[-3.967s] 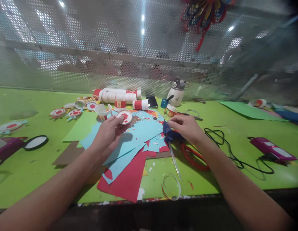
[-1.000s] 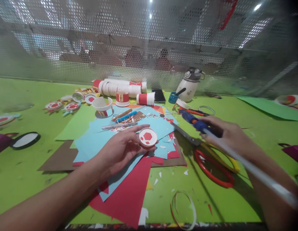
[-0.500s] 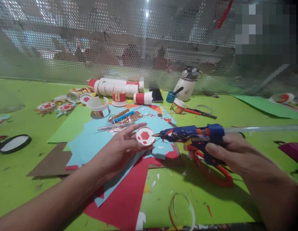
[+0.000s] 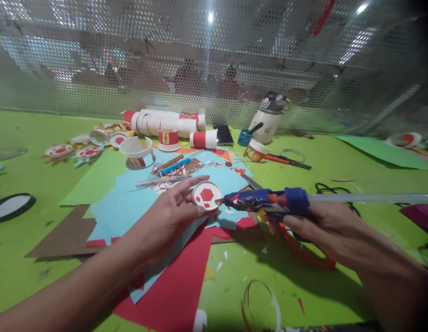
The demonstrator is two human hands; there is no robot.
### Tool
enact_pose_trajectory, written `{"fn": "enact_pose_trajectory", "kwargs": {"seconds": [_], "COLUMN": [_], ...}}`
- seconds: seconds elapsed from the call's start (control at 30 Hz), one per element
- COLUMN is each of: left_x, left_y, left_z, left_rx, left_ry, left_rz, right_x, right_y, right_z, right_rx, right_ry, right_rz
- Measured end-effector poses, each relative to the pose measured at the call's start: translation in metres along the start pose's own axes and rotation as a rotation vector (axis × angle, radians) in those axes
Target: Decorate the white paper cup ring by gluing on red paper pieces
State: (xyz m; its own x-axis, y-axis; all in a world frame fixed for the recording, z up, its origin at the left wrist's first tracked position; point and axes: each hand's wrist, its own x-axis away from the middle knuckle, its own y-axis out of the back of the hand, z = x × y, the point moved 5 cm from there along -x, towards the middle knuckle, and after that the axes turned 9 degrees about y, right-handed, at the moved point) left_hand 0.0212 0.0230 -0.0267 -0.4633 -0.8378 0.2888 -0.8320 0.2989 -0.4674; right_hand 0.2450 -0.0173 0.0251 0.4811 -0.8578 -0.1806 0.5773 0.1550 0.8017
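A white paper disc (image 4: 206,194) with red shapes on its face is held by its rim between the fingers and thumb of my left hand (image 4: 177,201). My right hand (image 4: 313,221) is wrapped round a blue glue gun (image 4: 265,201), which has a long clear glue stick in its back end. The gun's nozzle meets the lower right part of the disc's face. Beneath my hands lie light blue paper (image 4: 131,203) and red paper (image 4: 175,286).
Behind stand a cut cup (image 4: 137,151), stacked cups (image 4: 168,123), a phone (image 4: 223,135) and a bottle (image 4: 268,119). Decorated discs (image 4: 60,150) lie at the left. Orange-handled scissors (image 4: 320,260) sit under my right hand, and a plastic ring (image 4: 278,304) near the front edge.
The glue gun in my right hand has moved left and slightly down, its nozzle passing from the disc's right edge onto its face. The camera view has shifted a little.
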Motion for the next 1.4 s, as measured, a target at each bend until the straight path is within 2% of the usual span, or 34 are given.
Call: {"fn": "enact_pose_trajectory", "kwargs": {"seconds": [0.47,1.0,1.4], "left_x": [0.0016,0.0019,0.0024], "left_y": [-0.0027,-0.0025,-0.0011], "left_z": [-0.0023,-0.0004,-0.0007], "left_rx": [-0.009,0.013,0.012], "left_ry": [0.005,0.006,0.001], "left_rz": [-0.018,-0.024,-0.045], "right_x": [0.0035,0.0025,0.0026], "right_y": [0.0007,-0.0010,0.0016], "right_z": [-0.0038,0.0013,0.0036], "right_rx": [0.046,0.035,0.077], "right_ry": [-0.053,-0.045,-0.021], "right_rz": [-0.030,-0.030,-0.084]}}
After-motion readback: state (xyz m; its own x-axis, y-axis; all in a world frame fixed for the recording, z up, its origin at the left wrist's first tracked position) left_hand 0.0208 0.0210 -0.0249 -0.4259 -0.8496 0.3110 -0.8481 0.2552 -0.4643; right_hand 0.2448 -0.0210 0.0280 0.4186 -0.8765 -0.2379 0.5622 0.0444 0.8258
